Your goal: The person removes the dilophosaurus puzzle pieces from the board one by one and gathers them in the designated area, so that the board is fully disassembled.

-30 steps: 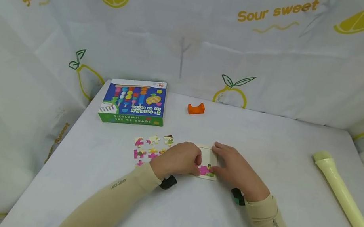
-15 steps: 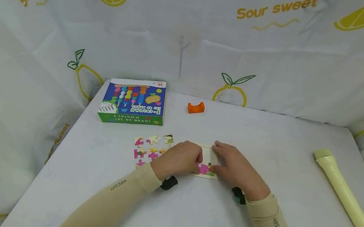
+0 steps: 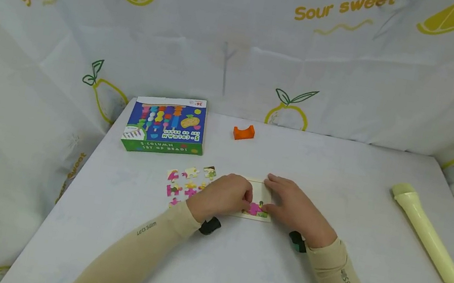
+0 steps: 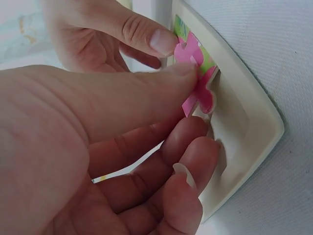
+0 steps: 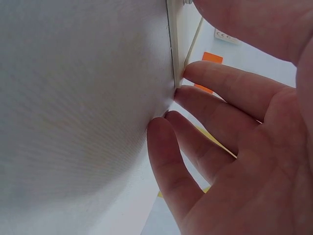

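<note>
A small cream puzzle tray (image 3: 262, 192) lies between the two hands, with pink and green jigsaw pieces along its near side. My left hand (image 3: 224, 193) pinches a pink jigsaw piece (image 4: 204, 95) under its thumb, against the pieces in the tray. Its other fingers curl over the tray's bare floor. From the right side, my right hand (image 3: 294, 210) steadies the tray: its thumb tip touches a piece near the corner, and its extended fingers rest along the outer rim (image 5: 178, 73). Several loose jigsaw pieces (image 3: 190, 191) lie left of the tray, partly behind the left hand.
A bead-set box (image 3: 166, 126) stands at the back left. Near the back wall sits an orange curved block (image 3: 244, 133). A pale yellow flashlight-shaped tube (image 3: 429, 238) lies at the right. Printed white cloth (image 3: 238, 23) hangs behind the white table.
The head view tilts slightly. Both hands stay at the tray, with the left fingertips shifting only a little over the pink piece.
</note>
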